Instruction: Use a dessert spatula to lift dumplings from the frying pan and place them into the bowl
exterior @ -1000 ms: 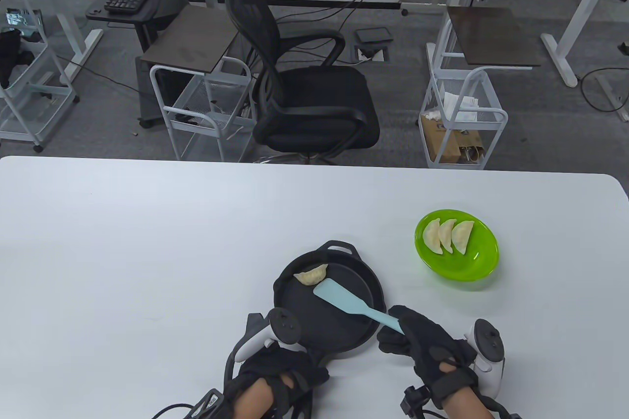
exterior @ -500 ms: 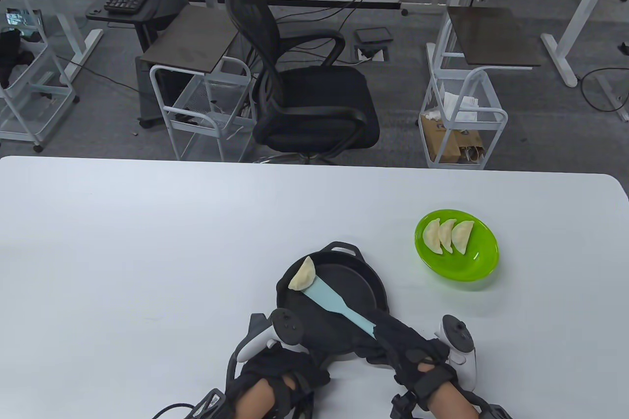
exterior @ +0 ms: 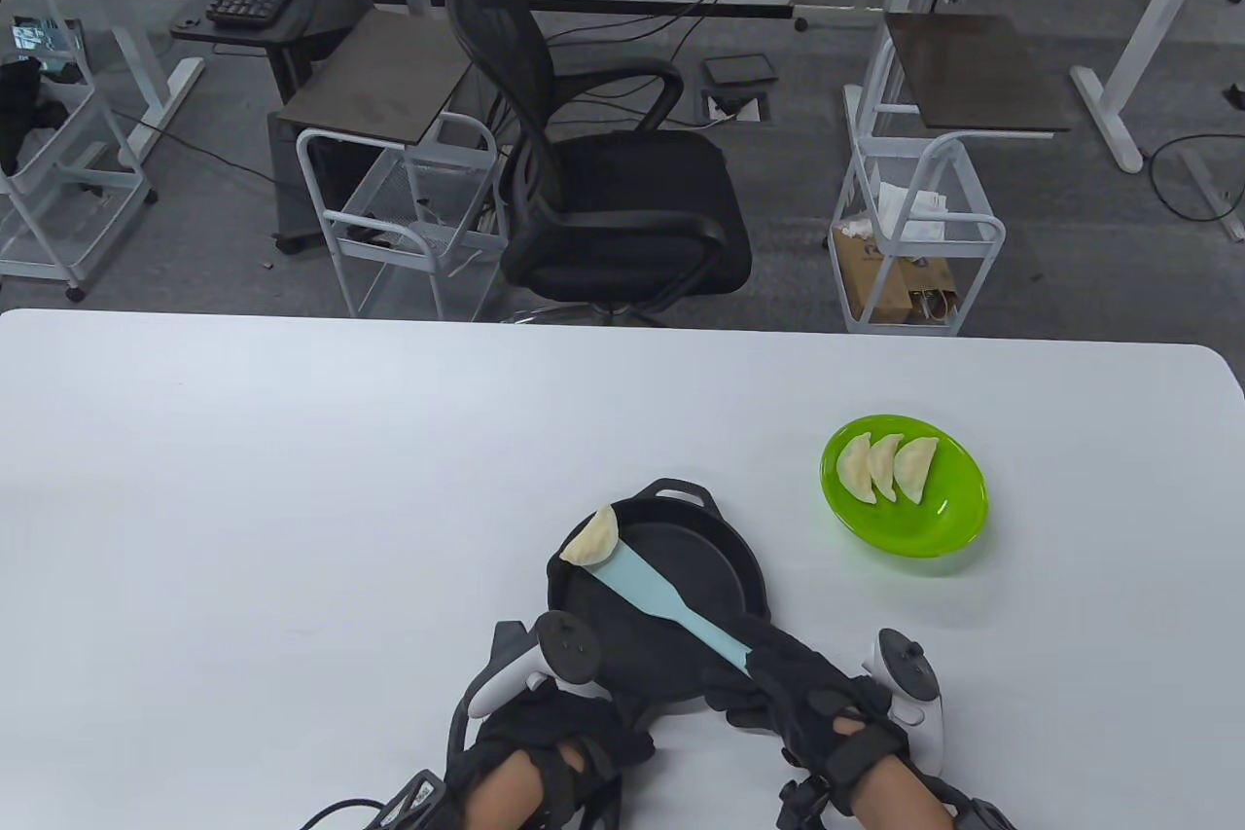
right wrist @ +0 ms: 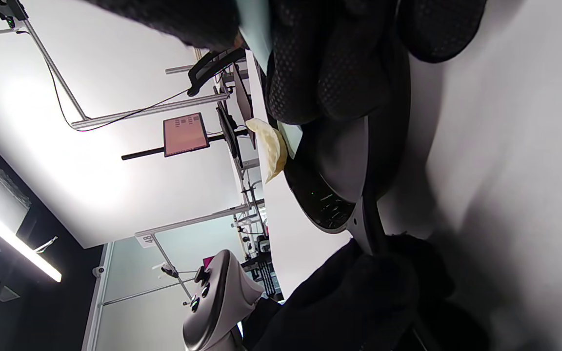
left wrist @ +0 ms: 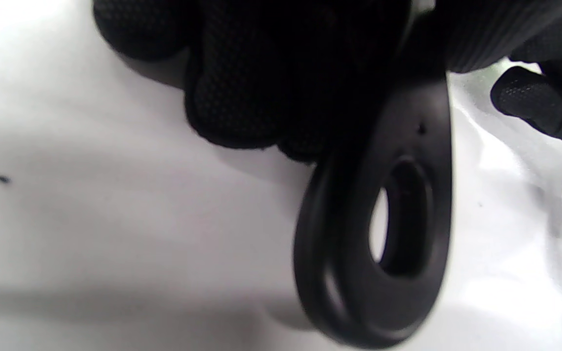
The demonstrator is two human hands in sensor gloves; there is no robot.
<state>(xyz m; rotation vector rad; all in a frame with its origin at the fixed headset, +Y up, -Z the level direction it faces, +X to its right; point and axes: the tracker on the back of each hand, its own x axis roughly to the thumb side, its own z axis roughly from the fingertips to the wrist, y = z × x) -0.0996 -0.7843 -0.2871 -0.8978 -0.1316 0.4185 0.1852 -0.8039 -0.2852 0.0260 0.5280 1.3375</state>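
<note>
At the tabletop's near edge, the left hand [exterior: 545, 738] clasps the pan [exterior: 720, 567] by its long handle, fingers [left wrist: 242, 97] curled around it in the left wrist view. Just to its right the right hand [exterior: 807, 694] grips the handle of the blue spatula [exterior: 661, 592], which reaches across the pan toward its far-left rim.

The one dumpling [exterior: 595, 540] not yet moved lies at that rim, propped on the blade's tip and tilted up against the pan wall; the right wrist view shows it standing on edge beside the blade, not flat upon it. The risk appears to lie here: only the end of the blade seems to be under it, so a further push could tip it over the rim onto the tabletop, and a quick lift could let it roll off the blade. A pan that slid under the push would do the same, which the left hand's hold looks meant to prevent.

Farther off, toward the right edge, the green bowl [exterior: 905, 499] holds three dumplings [exterior: 887, 468] overlapping in a row, well apart from the pan.

The count: four dumplings in all, one pan, one spatula, one bowl, two gloved hands.
</note>
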